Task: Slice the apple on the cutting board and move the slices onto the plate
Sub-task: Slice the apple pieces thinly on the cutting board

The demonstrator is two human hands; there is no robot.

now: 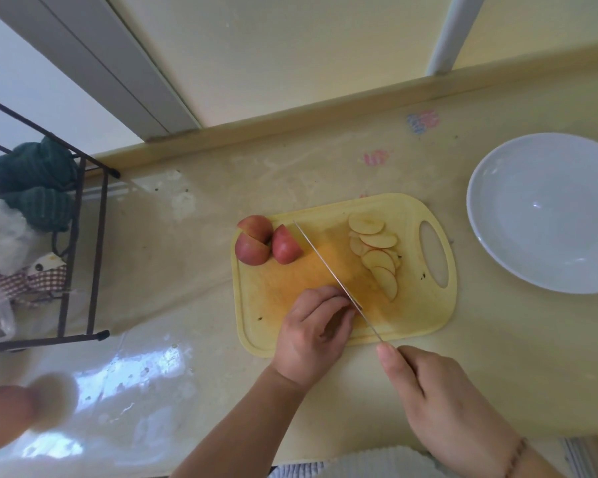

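Left hand pins a hidden apple piece while the right hand grips the knife.
Cut slices lie fanned toward the plate, clear of the blade.

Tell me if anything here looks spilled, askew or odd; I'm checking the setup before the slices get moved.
Nothing spilled or damaged. The cutting board lies slightly askew on the counter, the slices sit fanned beside its handle hole, and the plate holds none yet. Small dark specks dot the board.

Open countertop is found between the cutting board and the plate. The board's left end is occupied by apple pieces. The counter's left edge is blocked by a wire rack.
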